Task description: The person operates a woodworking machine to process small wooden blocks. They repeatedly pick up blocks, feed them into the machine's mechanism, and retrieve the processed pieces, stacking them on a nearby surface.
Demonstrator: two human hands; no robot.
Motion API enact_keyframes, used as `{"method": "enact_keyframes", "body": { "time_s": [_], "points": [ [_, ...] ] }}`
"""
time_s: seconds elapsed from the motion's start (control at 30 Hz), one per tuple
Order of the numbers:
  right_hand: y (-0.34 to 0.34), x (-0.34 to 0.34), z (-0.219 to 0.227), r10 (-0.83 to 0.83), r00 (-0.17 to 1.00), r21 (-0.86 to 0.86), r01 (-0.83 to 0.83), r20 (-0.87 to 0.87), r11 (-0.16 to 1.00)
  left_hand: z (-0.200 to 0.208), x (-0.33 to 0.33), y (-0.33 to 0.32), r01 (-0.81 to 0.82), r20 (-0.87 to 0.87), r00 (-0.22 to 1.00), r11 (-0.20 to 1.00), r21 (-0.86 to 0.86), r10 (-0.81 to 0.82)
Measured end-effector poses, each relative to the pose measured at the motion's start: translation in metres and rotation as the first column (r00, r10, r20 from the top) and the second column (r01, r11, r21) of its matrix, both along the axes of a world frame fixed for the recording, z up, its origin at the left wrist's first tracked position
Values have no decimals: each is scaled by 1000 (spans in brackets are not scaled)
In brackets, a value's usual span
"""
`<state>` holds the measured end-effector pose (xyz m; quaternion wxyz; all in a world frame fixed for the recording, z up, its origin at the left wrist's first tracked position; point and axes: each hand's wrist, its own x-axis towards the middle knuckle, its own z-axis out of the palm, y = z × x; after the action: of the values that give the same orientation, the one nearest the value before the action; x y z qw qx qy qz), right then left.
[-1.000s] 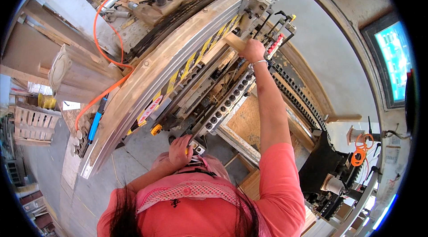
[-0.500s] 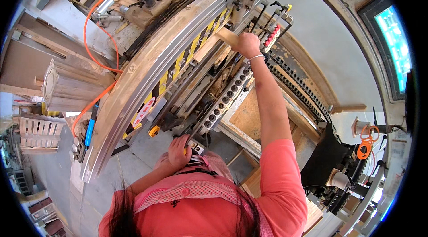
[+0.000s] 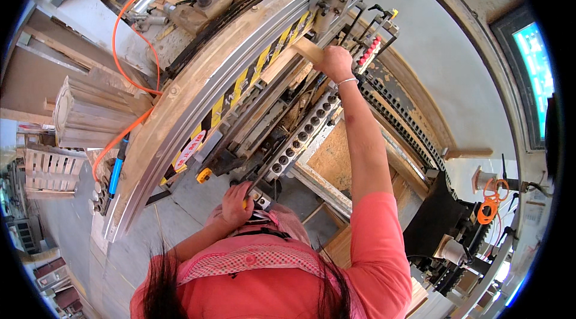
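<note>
Toward one o'clock, above the long machine (image 3: 303, 137), the right hand (image 3: 335, 62) is clamping its grip on one end of a wooden piece (image 3: 308, 51), fingers and thumb pressing together there. The piece is pointing from the hand toward ten o'clock, its other end lying by a pale wooden bar (image 3: 281, 66); whether the two are touching cannot be told. Holding it by the end is probably letting the long reach of the right arm (image 3: 367, 139) suffice and is leaving most of the wood uncovered. Just past the hand, between one and two o'clock, red knobs (image 3: 369, 53) are standing in a row.

At seven o'clock, the left hand (image 3: 238, 202) is curling beside a small yellow part (image 3: 245, 204), close to the waist; its grip is partly hidden, so one cannot tell what it is closing on. Perhaps it is giving balance.

Around ten o'clock, an orange hose (image 3: 114, 43) is looping outside the striped strip (image 3: 241, 86), seemingly placed there to stay clear of both hands.
</note>
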<state>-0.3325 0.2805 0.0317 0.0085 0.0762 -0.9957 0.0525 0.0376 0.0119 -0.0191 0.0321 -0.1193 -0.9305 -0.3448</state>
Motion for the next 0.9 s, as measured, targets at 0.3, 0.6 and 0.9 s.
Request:
{"method": "enact_keyframes", "body": {
  "time_s": [0.3, 0.6, 0.9],
  "points": [
    [-1, -1, -5, 0, 1000, -12, 0, -6, 1000, 4, 0, 0, -33, -38, 999, 999, 8, 33],
    [-3, 2, 4, 31, 998, -41, -33, -46, 999, -2, 5, -2, -61, 12, 998, 998, -10, 61],
    [-4, 2, 3, 79, 996, 25, -78, -51, 997, -9, 11, -3, -66, 48, 997, 997, 33, 64]
  ]
}}
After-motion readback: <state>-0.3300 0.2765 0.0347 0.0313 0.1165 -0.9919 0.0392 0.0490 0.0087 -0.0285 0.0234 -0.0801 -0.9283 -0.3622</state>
